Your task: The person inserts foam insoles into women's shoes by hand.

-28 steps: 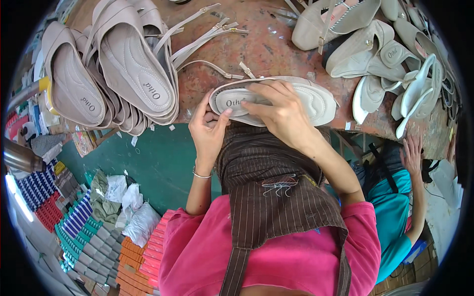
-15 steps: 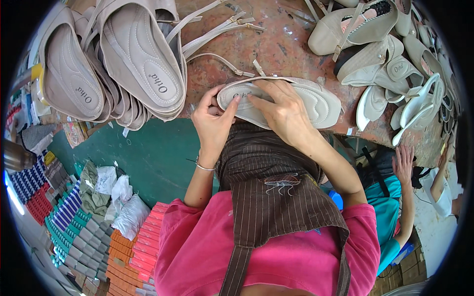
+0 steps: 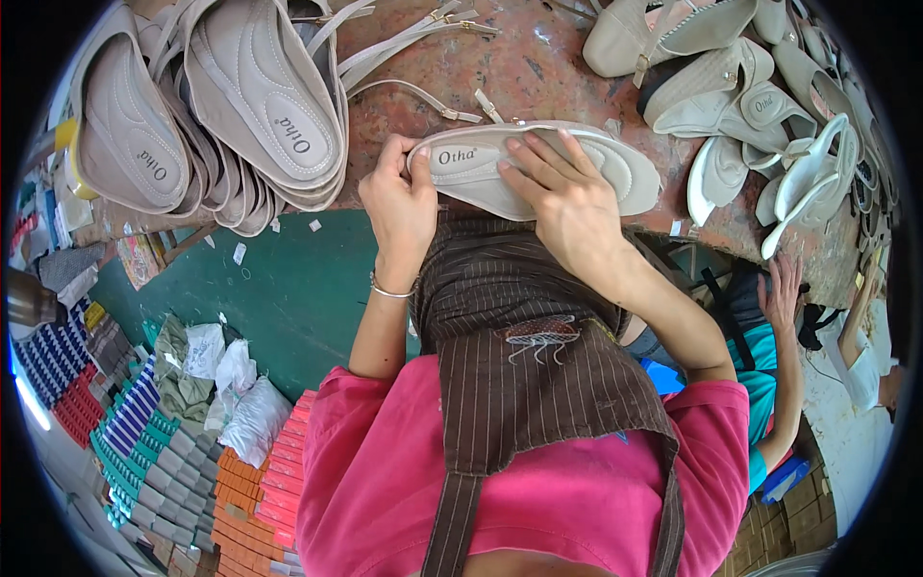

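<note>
A beige shoe upper with a stitched padded insole (image 3: 495, 188) lies sideways at the table's near edge, its thin strap and buckle reaching out behind. My left hand (image 3: 402, 197) pinches its left end, thumb on the insole and fingers curled beneath the rim. Across the insole's middle, my right hand (image 3: 567, 192) lies flat with its fingers spread, pressing on the surface. Left of my hands, nested beige shoes (image 3: 264, 91) stand in a stack with their insoles facing up. Loose straps with buckles (image 3: 413, 40) trail from that stack over the tabletop.
The worn reddish table (image 3: 538, 72) curves around me. Finished-looking beige shoes (image 3: 716, 91) are heaped at the right. A co-worker's hand (image 3: 781, 293) rests near the right table edge. Stacked coloured boxes (image 3: 240, 500) and white bags (image 3: 258, 418) fill the floor area at lower left.
My right hand has gone from curled fingers to lying flat on the insole, slightly to the right. My left thumb has drawn back toward the shoe's left end, uncovering the printed mark.
</note>
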Demonstrator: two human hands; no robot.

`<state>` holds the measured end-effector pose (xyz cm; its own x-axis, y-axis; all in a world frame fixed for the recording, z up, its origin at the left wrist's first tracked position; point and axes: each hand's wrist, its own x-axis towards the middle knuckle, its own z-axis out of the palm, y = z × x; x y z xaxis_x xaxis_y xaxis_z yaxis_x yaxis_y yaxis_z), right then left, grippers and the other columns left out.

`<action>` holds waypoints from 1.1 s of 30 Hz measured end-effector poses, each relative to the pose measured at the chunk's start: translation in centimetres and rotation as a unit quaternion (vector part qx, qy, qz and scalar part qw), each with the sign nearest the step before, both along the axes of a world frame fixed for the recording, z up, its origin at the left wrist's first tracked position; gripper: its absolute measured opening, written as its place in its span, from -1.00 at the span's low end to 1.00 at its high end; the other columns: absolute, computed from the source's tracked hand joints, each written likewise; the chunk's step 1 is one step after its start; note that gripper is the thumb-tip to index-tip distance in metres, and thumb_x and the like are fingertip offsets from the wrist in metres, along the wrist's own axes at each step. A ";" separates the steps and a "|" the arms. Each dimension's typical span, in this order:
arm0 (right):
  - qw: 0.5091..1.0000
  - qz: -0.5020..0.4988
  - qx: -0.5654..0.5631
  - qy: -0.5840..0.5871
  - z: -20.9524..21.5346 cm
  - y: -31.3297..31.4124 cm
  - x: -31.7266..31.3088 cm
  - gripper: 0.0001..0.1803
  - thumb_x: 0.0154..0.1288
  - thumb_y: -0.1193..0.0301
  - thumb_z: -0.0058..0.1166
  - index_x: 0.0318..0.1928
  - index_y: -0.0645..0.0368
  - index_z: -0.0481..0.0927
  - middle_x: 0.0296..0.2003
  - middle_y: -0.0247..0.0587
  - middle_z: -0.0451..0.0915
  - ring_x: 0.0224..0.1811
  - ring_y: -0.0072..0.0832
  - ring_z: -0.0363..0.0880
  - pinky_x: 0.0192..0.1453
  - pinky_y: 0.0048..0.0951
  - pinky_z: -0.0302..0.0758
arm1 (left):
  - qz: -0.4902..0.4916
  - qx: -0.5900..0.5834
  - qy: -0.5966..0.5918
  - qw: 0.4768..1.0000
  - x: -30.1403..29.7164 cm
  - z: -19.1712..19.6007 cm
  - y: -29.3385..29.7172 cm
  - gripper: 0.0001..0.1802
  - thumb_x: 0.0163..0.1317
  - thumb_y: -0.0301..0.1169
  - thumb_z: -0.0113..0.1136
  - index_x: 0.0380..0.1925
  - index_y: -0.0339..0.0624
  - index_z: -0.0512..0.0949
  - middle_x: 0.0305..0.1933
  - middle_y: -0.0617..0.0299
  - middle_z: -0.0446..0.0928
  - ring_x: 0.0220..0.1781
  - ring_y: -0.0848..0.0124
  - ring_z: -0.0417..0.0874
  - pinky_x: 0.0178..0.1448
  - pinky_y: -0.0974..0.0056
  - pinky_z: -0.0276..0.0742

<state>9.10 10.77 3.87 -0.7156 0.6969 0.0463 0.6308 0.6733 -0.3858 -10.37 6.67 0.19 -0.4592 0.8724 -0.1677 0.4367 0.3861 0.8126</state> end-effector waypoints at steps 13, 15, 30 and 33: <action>0.937 -0.299 0.030 0.179 1.4 4.8 1.7 -0.49 0.17 0.46 0.31 0.17 0.20 0.56 0.15 0.05 0.47 0.04 -0.08 0.55 0.21 -0.25 0.49 | -0.200 -0.061 0.061 0.976 4.7 3.6 -7.0 -0.72 0.21 -0.38 0.29 -0.58 -0.20 0.41 -0.74 0.11 0.46 -0.74 0.23 0.52 -0.59 0.17 0.38; 0.918 -0.305 -0.034 0.250 2.8 5.0 2.0 -0.48 0.10 0.45 0.35 0.12 0.19 0.58 0.12 0.03 0.50 0.05 -0.04 0.53 0.18 -0.22 0.49 | -0.252 -0.022 0.126 0.959 5.9 3.9 -7.0 -0.64 0.21 -0.28 0.33 -0.64 -0.16 0.41 -0.75 0.14 0.45 -0.74 0.15 0.49 -0.60 0.15 0.37; 0.986 -0.141 0.014 0.086 -1.8 -2.3 0.5 -0.60 0.03 0.55 0.07 -0.05 0.41 0.48 0.23 0.18 0.44 0.38 -0.03 0.34 0.40 -0.15 0.36 | -0.469 0.047 0.291 0.833 9.5 1.0 -7.9 -0.46 0.16 -0.24 0.12 0.11 -0.33 0.55 0.18 -0.08 0.48 0.40 -0.02 0.31 0.45 -0.38 -0.01; 0.982 -0.152 -0.108 -0.014 -0.8 1.2 -0.7 -0.49 0.06 0.52 0.03 0.08 0.47 0.45 0.10 0.17 0.48 0.24 0.00 0.41 0.36 -0.14 0.36 | -0.461 0.012 0.291 0.839 10.2 1.4 -7.9 -0.48 0.23 -0.31 0.00 0.13 -0.42 0.51 0.25 -0.14 0.45 0.49 0.00 0.21 0.49 -0.33 -0.05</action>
<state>8.38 11.93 3.06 -0.4713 0.8704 -0.1421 0.8024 0.3563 -0.4788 -0.20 -1.23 1.60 0.4132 0.9018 -0.1268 0.8659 -0.3460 0.3614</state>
